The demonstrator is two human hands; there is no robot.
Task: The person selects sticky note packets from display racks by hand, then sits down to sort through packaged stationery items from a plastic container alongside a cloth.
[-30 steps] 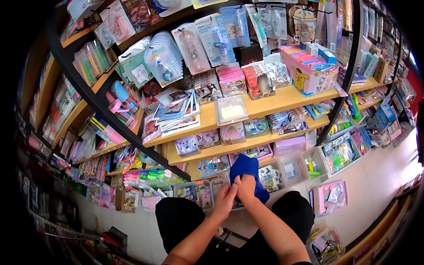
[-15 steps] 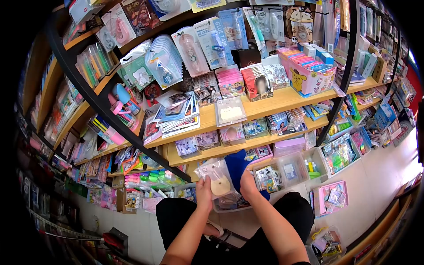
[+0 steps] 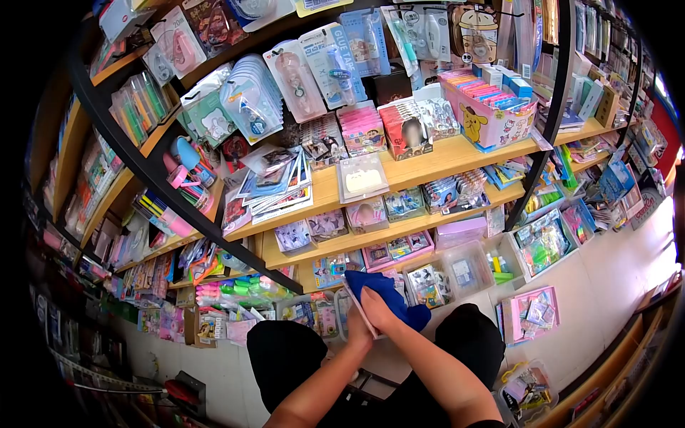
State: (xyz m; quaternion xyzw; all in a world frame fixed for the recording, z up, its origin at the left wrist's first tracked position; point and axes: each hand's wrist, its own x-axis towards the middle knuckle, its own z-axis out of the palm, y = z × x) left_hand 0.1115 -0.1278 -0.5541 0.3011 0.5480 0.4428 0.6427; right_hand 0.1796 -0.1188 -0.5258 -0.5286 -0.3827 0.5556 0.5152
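Note:
Low in front of the shelves, my left hand (image 3: pixel 355 327) grips a flat clear-wrapped package (image 3: pixel 351 291), now tilted nearly edge-on so that its front is mostly hidden. My right hand (image 3: pixel 377 311) is closed on a dark blue cloth (image 3: pixel 407 308). It lies against the package, and the cloth spreads beyond the fingers on both sides. Just behind the hands stand clear plastic bins of small packaged goods, one of them a bin (image 3: pixel 428 284) of black-and-white packets. A similar package with a cream-coloured item (image 3: pixel 362 178) lies on the wooden shelf above.
A black metal post (image 3: pixel 185 221) slants across the left of the shelving (image 3: pixel 421 160). Packed goods fill the shelves. On the floor at right are a pink box (image 3: pixel 531 314) and a clear bin (image 3: pixel 528 392). My knees flank the hands.
The package has turned from facing me to nearly edge-on. My right hand has moved left with the blue cloth, against the package. The view has shifted slightly.

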